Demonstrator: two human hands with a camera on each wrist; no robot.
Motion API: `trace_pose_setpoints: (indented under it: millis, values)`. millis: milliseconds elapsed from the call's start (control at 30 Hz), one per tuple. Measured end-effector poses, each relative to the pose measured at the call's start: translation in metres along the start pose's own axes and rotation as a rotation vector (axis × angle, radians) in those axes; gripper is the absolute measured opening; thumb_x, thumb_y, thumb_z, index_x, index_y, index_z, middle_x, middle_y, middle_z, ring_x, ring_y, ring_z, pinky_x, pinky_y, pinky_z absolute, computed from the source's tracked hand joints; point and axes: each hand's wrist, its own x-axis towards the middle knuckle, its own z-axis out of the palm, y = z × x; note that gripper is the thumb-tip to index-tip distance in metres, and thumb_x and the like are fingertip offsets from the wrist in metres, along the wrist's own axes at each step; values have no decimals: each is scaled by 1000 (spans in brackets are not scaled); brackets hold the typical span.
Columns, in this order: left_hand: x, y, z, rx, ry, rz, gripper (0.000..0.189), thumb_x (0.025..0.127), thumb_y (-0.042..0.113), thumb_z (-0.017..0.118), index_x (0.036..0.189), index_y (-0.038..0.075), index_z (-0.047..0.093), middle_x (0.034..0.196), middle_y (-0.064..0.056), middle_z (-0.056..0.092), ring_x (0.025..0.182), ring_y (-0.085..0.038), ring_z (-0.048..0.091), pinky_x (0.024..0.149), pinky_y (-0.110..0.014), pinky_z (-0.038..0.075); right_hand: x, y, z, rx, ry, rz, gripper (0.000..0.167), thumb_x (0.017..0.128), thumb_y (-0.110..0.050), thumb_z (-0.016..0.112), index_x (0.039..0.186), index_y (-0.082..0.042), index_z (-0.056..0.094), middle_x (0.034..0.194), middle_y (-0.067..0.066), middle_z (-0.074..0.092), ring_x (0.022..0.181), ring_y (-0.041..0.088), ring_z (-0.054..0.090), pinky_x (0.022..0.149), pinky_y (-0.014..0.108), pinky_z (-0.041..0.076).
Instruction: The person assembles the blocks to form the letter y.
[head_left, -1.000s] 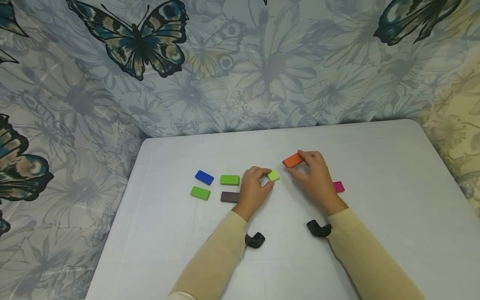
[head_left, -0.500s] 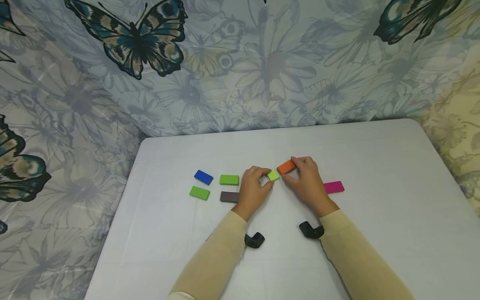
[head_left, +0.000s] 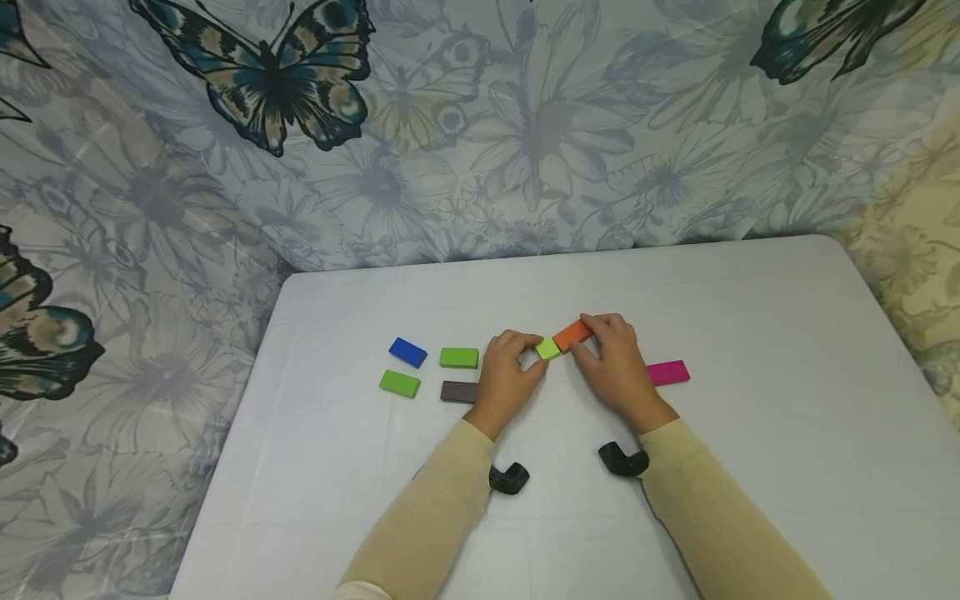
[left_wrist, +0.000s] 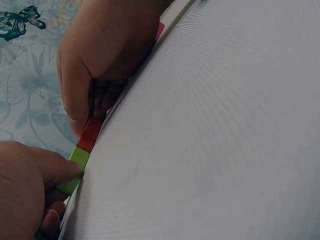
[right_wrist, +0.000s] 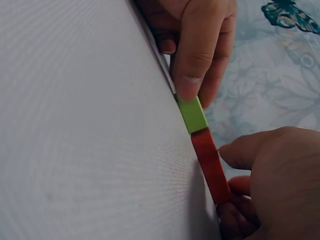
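My left hand (head_left: 507,381) pinches a small lime-green block (head_left: 547,348) between thumb and index finger, its far part covered by the hand. Facing it, my right hand (head_left: 621,368) holds an orange block (head_left: 572,335) by its right part. The two blocks meet end to end in a slanted line at the middle of the table. From the right wrist, the lime block (right_wrist: 192,118) and orange block (right_wrist: 210,166) show their ends together, low against the white surface. The left wrist view shows the same join, with my left thumb on the lime block (left_wrist: 78,159).
Left of my hands lie a blue block (head_left: 407,352), two green blocks, one upper (head_left: 459,357) and one lower (head_left: 400,383), and a dark grey block (head_left: 458,391) partly behind my left hand. A magenta block (head_left: 668,372) lies beyond my right wrist. Patterned fabric (head_left: 547,142) backs the white table (head_left: 787,350).
My right hand has moved left and slightly down with the orange block, bringing its end against the lime block. More of the magenta block now shows. The left hand has stayed nearly still.
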Motion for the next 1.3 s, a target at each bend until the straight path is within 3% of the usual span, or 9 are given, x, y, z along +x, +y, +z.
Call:
trace_pose_setpoints:
  millis: [1300]
  values:
    - [-1,0,1,3,11,44,33,91,14,93,121,10,80,109,1,69,104,-15,60,91,-29,51,1,-1,-1,10,-15,-17,49,104,-7,73,148,10,60,136,29,56,130,48,49,108,61,46]
